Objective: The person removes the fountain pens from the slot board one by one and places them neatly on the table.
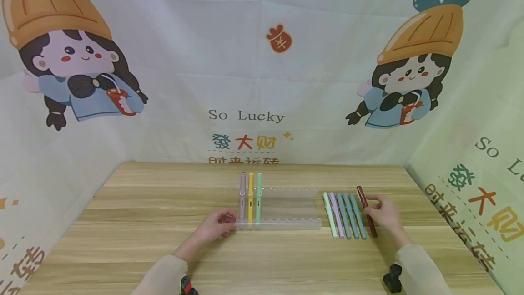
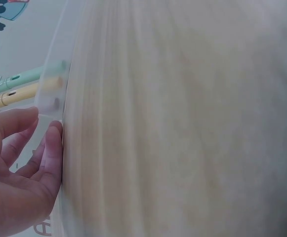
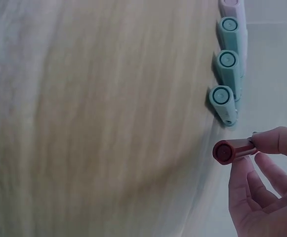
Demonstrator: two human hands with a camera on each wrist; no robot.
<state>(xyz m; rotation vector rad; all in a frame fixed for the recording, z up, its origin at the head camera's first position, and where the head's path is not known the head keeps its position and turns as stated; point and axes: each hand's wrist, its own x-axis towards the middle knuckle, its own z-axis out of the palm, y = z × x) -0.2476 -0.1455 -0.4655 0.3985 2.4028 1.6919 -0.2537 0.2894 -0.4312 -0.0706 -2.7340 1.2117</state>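
A clear plastic pen rack [image 1: 278,224] lies on the table with a mauve pen [image 1: 243,195], a yellow pen [image 1: 250,195] and a mint green pen [image 1: 259,195] side by side at its left end. My left hand [image 1: 221,223] pinches the rack's near left corner between thumb and curled fingers. To the right, my right hand [image 1: 384,213] holds a dark red pen [image 3: 225,152] between thumb and fingers. This pen is slightly tilted, beside a row of loose pens; in the right wrist view its round end faces the camera.
Between the rack and my right hand lie a pale green pen [image 1: 330,215], a lilac pen [image 1: 337,215] and several teal pens [image 1: 351,215]. They rest on a wood-grain table [image 1: 262,263]. A printed cloth [image 1: 196,58] hangs behind and at the sides.
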